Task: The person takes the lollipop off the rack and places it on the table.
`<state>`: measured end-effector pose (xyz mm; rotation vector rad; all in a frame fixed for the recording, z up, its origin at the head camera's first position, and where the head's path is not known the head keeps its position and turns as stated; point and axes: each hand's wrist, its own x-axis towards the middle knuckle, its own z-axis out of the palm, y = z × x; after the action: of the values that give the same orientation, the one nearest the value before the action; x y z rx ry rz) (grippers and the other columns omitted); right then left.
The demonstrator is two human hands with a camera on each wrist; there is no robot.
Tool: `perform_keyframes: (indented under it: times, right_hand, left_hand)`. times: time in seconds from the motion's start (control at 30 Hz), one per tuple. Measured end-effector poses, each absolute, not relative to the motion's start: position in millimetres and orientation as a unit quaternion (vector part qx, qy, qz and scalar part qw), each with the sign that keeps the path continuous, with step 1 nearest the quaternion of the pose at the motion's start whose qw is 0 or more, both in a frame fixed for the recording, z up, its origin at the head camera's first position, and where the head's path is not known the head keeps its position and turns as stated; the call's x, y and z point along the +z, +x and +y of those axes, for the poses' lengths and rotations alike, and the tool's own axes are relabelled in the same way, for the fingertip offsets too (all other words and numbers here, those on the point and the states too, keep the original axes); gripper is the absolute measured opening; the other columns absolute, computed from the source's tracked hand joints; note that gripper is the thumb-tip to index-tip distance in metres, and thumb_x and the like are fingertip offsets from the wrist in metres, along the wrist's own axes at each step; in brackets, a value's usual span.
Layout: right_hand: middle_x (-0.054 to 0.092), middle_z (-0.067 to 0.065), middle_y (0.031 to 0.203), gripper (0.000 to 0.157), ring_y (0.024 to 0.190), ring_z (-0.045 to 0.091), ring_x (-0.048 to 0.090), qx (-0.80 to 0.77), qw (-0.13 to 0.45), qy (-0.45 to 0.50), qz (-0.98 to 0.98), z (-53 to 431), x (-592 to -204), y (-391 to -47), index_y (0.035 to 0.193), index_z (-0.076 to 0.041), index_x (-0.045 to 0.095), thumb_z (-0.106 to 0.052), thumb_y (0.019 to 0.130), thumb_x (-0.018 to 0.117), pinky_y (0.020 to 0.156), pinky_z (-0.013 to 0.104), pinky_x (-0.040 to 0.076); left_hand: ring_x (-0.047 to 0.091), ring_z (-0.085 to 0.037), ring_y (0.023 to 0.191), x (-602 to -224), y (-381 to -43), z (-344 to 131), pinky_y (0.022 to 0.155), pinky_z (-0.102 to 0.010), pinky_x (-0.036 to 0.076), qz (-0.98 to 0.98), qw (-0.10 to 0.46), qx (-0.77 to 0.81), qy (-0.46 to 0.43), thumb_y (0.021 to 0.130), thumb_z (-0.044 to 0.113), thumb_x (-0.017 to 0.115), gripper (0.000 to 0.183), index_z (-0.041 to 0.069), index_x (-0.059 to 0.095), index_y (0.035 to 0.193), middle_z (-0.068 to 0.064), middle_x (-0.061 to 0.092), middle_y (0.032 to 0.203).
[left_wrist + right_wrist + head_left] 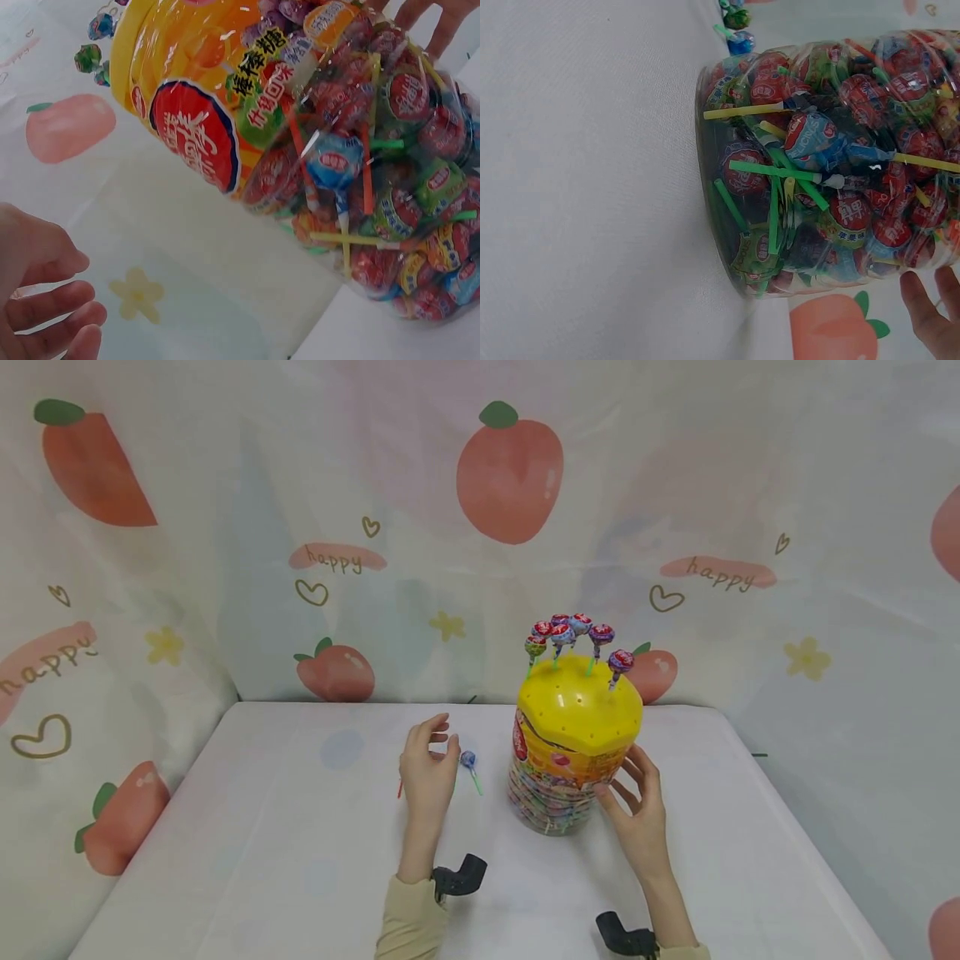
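Note:
A big clear jar of wrapped lollipops point(551, 806) with a yellow lid point(577, 714) stands on the white table. Several lollipops point(561, 633) stick up from small holes in the lid. My right hand point(637, 814) rests against the jar's right side, thumb toward the front and fingers spread; in the right wrist view its fingertips point(919, 296) are at the jar's edge. Left of the jar, my left hand point(429, 768) hovers with loosely bent fingers and nothing between them. Beside it lies a blue-wrapped lollipop point(468, 760). A red stick point(400, 789) shows past its other side, partly hidden.
A white cloth covers the table point(300, 827). Close behind it hangs a curtain point(405, 468) printed with peaches, hearts and flowers. Each wrist wears a black camera mount, one on the left point(460, 877) and one on the right point(626, 935).

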<state>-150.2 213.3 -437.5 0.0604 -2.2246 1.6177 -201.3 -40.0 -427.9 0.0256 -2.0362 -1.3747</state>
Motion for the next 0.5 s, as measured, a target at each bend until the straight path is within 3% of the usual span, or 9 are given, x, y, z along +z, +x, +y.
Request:
perform_keyframes:
  times: [0.17, 0.5]
  right_hand:
    - [0.033, 0.006, 0.141, 0.071, 0.122, -0.001, 0.035, 0.565, 0.196, 0.017, -0.801, 209, -429, -147, 0.142, -0.014, 0.024, -0.003, 0.083, 0.061, 0.095, 0.01, 0.039]
    - [0.033, 0.005, 0.141, 0.071, 0.123, -0.001, 0.035, 0.568, 0.195, 0.017, -0.799, 210, -431, -147, 0.142, -0.015, 0.024, -0.002, 0.083, 0.061, 0.096, 0.011, 0.039]
  left_hand:
    - [0.063, -0.02, 0.084, -414, -202, -31, 0.062, -0.023, 0.05, -0.769, 0.347, -0.536, -0.023, 0.08, 0.007, 0.064, 0.029, 0.01, 0.063, 0.109, -0.006, 0.064, 0.095]
    - [0.061, -0.019, 0.09, -386, -208, -17, 0.069, -0.025, 0.046, -0.709, 0.262, -0.652, -0.06, 0.083, 0.015, 0.065, 0.027, 0.017, 0.064, 0.11, -0.006, 0.066, 0.102]
